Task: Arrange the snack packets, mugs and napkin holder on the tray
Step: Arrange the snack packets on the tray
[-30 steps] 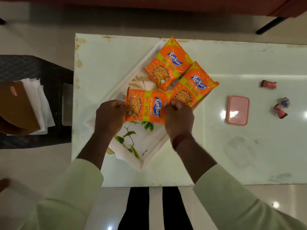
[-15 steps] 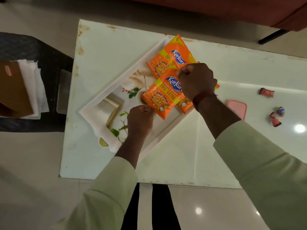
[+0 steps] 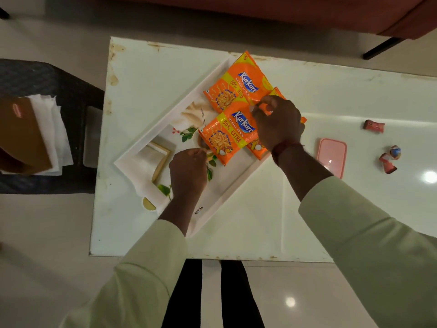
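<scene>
1. while its fingers curl inward, the right hand (image 3: 279,125) pinches the upper right corner of the front packet (image 3: 227,136), thumb and forefinger closed on the foil edge; a red thread band sits at the wrist.
2. the left hand (image 3: 188,172) is bunched as well, its fingertips nipping the lower left corner of the same packet, so the bag is held at two opposite corners.
3. the front packet is orange with a yellow band and a blue logo, label up, slanted over the middle of the tray (image 3: 227,195).
4. its upper edge overlaps the far packet (image 3: 236,84), which lies flat at the tray's far corner with its top poking past the rim.
5. a third packet (image 3: 256,147) lies under the front one and under the right hand; only its lower end and a sliver by the knuckles show, along the tray's right rim.
6. the tray is white with a leaf print and sits cornerwise on the white desk (image 3: 146,74), toward the desk's left end.
7. to the right on the desk, apart from the tray, a flat pink container (image 3: 331,157) lies, and beyond it a few small wrapped sweets (image 3: 373,126).
8. off the desk to the left, the brown napkin holder (image 3: 21,138) with white napkins (image 3: 49,129) rests on a dark wicker stool (image 3: 59,81).
</scene>
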`<state>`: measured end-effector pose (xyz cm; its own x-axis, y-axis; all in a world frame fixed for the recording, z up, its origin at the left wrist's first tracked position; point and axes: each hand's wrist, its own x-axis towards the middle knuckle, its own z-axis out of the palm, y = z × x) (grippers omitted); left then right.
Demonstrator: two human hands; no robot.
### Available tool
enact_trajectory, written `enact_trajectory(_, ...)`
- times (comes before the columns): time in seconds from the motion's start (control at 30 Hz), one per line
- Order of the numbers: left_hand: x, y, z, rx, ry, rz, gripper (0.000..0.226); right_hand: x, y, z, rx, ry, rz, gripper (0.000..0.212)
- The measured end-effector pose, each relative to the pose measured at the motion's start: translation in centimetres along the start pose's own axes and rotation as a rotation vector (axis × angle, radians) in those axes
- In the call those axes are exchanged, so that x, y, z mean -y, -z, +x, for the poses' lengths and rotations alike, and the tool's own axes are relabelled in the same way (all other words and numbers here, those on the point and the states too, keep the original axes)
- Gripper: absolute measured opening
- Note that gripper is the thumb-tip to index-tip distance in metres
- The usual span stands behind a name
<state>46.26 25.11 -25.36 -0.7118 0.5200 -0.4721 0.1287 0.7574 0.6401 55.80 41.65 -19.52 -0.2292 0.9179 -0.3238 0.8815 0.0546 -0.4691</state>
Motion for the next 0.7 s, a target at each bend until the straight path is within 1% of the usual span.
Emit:
enact_trajectory(0.07, 0.2, 1.1, -1.2, -0.053, -0.067, 0.062, 0.030, -0.4, 0.2, -1.6, -0.058, 0.008, 0.055, 0.041)
enact_trajectory(0.1, 0.1, 1.9, -2.1, -0.072, -0.079, 0.071, 0.026, -0.4, 0.4, -2.7, -0.079, 0.018, 0.069, 0.044)
enact_trajectory(0.13, -0.1, 2.6, -3.2, -0.079, -0.099, 0.090, 0.026, -0.4, 0.6, -4.1, -0.087, 0.037, 0.064, 0.048)
enact_trajectory(0.2, -0.5, 4.5, -5.5, -0.076, -0.218, 0.195, 0.034, -0.2, 1.4, -7.3, -0.084, 0.094, 0.006, 0.054)
enact_trajectory(0.3, -0.6, 7.3, -8.7, -0.068, -0.402, 0.407, 0.046, -0.2, 2.6, -12.2, -0.033, 0.160, -0.052, 0.062)
enact_trajectory(0.43, -1.7, 11.4, -12.2, 0.002, -0.486, 0.590, 0.065, 0.8, 5.1, -18.0, -0.001, 0.219, -0.106, 0.070)
enact_trajectory(0.53, -3.0, 15.0, -14.7, 0.087, -0.549, 0.709, 0.073, 2.0, 8.1, -22.0, 0.024, 0.259, -0.183, 0.076)
enact_trajectory(0.7, -5.0, 19.4, -17.9, 0.116, -0.612, 0.742, 0.076, 3.0, 11.9, -27.2, 0.050, 0.257, -0.252, 0.078)
